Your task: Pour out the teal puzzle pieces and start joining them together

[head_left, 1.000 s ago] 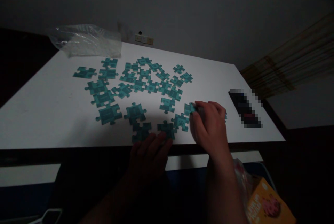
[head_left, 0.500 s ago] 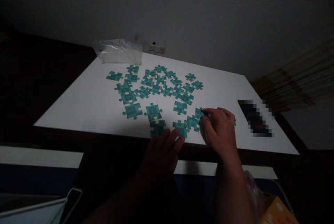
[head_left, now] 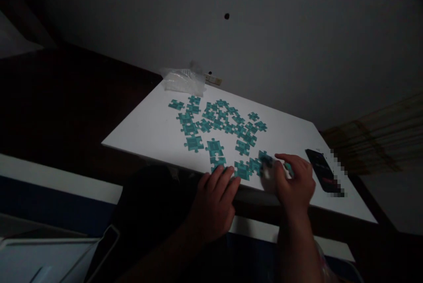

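Teal jigsaw pieces [head_left: 228, 128] lie spread over the white table [head_left: 145, 129], some touching or overlapping. My left hand [head_left: 214, 201] rests at the near edge with fingers stretched out, its fingertips by a jigsaw piece [head_left: 218, 162]. To the right, my right hand [head_left: 295, 181] hovers low over the table, thumb and index finger apart. It is just right of a shaded jigsaw piece [head_left: 265, 159] in the near row. Another green piece [head_left: 288, 168] shows in the gap between thumb and fingers; whether it lies on the table beyond is unclear.
A clear plastic bag [head_left: 185, 81] lies at the far left corner. At the right stands a dark phone [head_left: 324, 170], partly pixelated. Behind the table is a wall with a socket strip [head_left: 213, 79]. A pale-edged object [head_left: 49, 256] is at lower left.
The view has shifted and turned, so the table sits farther right and lower. My right hand has drawn back rightward from the near-row piece, its thumb and index finger spreading. My left hand stays at the edge.
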### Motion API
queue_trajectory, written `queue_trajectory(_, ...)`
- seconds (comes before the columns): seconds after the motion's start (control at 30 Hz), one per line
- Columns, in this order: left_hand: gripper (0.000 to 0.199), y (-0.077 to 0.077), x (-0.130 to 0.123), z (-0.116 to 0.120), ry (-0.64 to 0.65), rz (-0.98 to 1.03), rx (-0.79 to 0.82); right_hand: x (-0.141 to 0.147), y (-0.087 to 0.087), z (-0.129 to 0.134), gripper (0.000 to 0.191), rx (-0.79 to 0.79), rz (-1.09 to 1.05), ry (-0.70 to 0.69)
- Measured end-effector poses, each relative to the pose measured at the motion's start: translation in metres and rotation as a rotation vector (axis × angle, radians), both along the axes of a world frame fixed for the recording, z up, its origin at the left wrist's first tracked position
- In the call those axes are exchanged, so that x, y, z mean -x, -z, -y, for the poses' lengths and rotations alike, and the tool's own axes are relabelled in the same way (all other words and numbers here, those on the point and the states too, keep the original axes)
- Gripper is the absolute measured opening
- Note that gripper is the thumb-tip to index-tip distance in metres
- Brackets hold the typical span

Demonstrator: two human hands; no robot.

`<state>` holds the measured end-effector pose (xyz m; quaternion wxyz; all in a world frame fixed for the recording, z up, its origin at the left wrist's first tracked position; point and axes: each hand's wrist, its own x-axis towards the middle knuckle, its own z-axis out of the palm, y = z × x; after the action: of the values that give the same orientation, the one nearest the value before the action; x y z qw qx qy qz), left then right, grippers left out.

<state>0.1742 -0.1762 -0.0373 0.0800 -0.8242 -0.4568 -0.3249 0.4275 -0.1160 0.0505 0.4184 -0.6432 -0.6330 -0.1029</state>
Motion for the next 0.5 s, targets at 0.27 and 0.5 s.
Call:
queue_trajectory(0.27,0.052,0.025,-0.005,-0.006,0.005,-0.004,0.004,0.097,-0.028,-0.041,0.028,0.394,0.181,-0.475)
queue_trajectory(0.5,0.055,0.025,-0.005,-0.006,0.036,0.004,-0.004,0.122,-0.022,-0.075,0.037,0.574,0.318,-0.501)
